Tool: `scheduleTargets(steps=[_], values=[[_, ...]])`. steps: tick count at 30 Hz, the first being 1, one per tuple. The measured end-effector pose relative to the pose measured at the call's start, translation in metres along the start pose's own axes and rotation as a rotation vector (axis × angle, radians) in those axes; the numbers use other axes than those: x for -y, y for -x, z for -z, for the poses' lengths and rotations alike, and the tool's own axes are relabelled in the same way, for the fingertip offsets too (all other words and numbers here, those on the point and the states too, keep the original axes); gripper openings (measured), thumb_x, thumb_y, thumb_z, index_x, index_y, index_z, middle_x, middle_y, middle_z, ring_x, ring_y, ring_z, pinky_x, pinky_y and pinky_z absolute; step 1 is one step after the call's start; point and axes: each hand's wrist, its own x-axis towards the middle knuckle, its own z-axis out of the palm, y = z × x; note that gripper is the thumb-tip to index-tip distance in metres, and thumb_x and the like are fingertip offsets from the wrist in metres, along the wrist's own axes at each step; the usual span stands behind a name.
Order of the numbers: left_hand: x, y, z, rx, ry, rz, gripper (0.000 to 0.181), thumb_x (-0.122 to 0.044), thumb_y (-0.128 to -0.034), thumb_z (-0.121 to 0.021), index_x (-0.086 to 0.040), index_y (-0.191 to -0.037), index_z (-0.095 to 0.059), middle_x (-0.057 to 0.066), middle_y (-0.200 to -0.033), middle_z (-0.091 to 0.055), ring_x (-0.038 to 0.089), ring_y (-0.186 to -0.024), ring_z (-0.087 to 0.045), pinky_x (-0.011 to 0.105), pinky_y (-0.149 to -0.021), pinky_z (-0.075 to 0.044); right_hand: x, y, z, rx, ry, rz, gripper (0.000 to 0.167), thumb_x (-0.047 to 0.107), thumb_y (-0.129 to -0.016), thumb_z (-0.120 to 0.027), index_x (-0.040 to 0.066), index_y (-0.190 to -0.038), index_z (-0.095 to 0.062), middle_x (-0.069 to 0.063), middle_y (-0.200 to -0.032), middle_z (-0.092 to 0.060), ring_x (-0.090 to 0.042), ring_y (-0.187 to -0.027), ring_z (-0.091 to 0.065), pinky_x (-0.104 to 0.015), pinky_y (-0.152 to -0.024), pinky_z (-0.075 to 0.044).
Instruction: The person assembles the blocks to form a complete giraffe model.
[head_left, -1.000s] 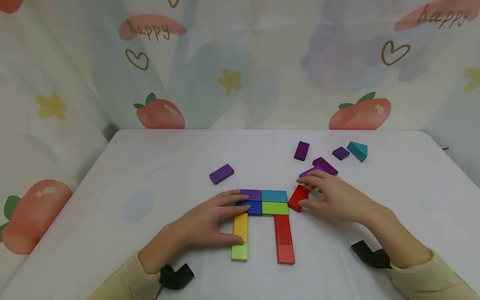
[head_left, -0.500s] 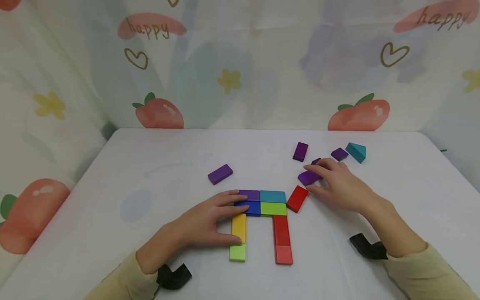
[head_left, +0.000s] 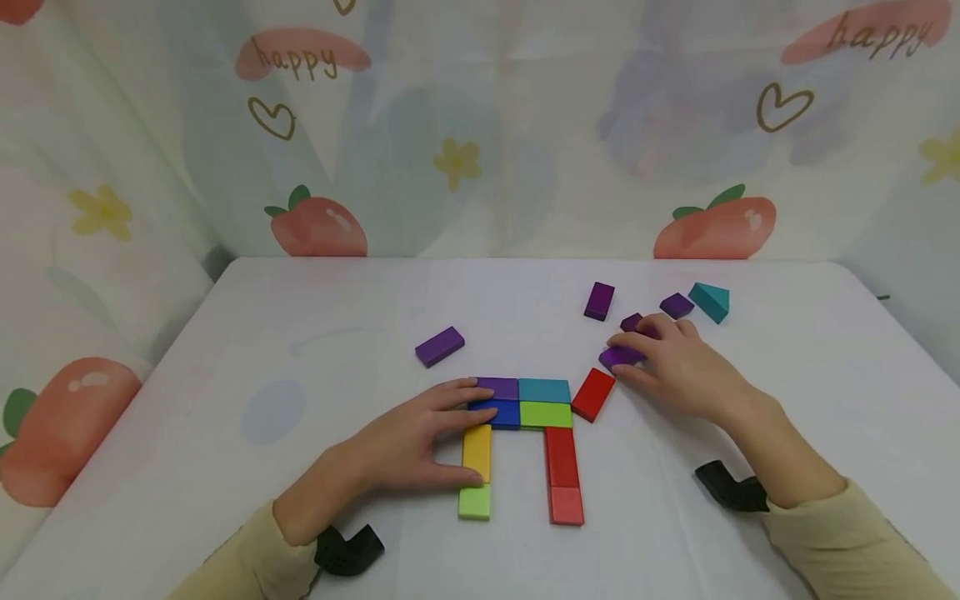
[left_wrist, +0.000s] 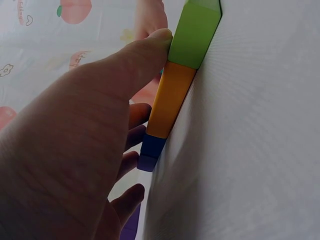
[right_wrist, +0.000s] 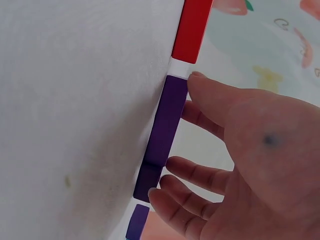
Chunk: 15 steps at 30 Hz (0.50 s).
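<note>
- A purple block [head_left: 621, 358] lies just beyond the tilted red block [head_left: 593, 394], slightly to its right.
- The right hand [head_left: 678, 367], fingers bent, pinches that purple piece between thumb and forefinger; how firmly, one cannot tell.
- Left of the tilted red block, the left hand [head_left: 405, 442], fingers loosely spread, rests on a flat multicoloured block arch [head_left: 545, 414], gripping nothing.
- Well beyond the tilted red block, to its right, sits a teal wedge [head_left: 710, 302].

White table [head_left: 637, 517]. On it: flat arch of coloured blocks [head_left: 542, 412]; loose red block [head_left: 593, 395], slanted, by its upper right corner; five purple blocks [head_left: 440, 346] scattered; teal wedge [head_left: 709, 302] just beside the rightmost.
</note>
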Motion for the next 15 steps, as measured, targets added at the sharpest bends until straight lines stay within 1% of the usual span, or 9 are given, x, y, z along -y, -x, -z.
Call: scheduleTargets(steps=[4,7,10,13,15], values=[[0.0001,0.0,0.0017,-0.01,-0.003,-0.015,0.072,-0.054,-0.0875,-0.074,-0.02,-0.148,-0.054,-0.008,-0.16,-0.035,0.015,-0.15,-0.02,0.044,-0.115,-0.034,-0.0007,0.0011,0.0001,0.001,-0.015,-0.013,0.05,0.029,-0.091,-0.076,0.011,-0.136,-0.064,-0.026,-0.13,-0.046,-0.051,-0.12,-0.039,-0.063,-0.083,-0.055],[0.0,0.0,0.0025,-0.007,0.002,-0.019,0.072,-0.054,-0.088,-0.073,-0.02,-0.148,-0.054,-0.008,-0.16,-0.035,0.017,-0.151,-0.02,0.045,-0.115,-0.034,-0.0007,0.002,0.0,0.005,-0.02,-0.018,0.052,0.03,-0.09,-0.077,0.012,-0.137,-0.063,-0.027,-0.129,-0.044,-0.051,-0.119,-0.04,-0.062,-0.082,-0.055],[-0.0007,-0.0001,0.0023,-0.002,0.011,-0.016,0.072,-0.056,-0.0884,-0.072,-0.02,-0.149,-0.054,-0.008,-0.16,-0.035,0.017,-0.151,-0.02,0.045,-0.114,-0.034,0.0,0.0034,0.0005,0.006,-0.009,-0.003,0.052,0.028,-0.089,-0.078,0.013,-0.137,-0.063,-0.026,-0.126,-0.046,-0.048,-0.114,-0.047,-0.059,-0.08,-0.057],[-0.0017,0.0002,0.0016,0.0,0.017,-0.01,0.072,-0.056,-0.0887,-0.071,-0.021,-0.149,-0.054,-0.008,-0.16,-0.034,0.017,-0.151,-0.02,0.046,-0.114,-0.035,0.0009,0.0044,0.0008,0.005,-0.009,0.025,0.051,0.025,-0.089,-0.078,0.011,-0.137,-0.064,-0.026,-0.121,-0.048,-0.042,-0.105,-0.056,-0.054,-0.08,-0.058],[-0.0023,0.0004,0.001,-0.001,0.022,-0.009,0.072,-0.056,-0.0885,-0.072,-0.021,-0.149,-0.054,-0.008,-0.16,-0.034,0.017,-0.151,-0.02,0.046,-0.114,-0.035,0.0015,0.0046,0.0009,0.009,-0.019,0.028,0.05,0.024,-0.089,-0.078,0.01,-0.136,-0.064,-0.025,-0.119,-0.049,-0.04,-0.102,-0.058,-0.052,-0.08,-0.059]])
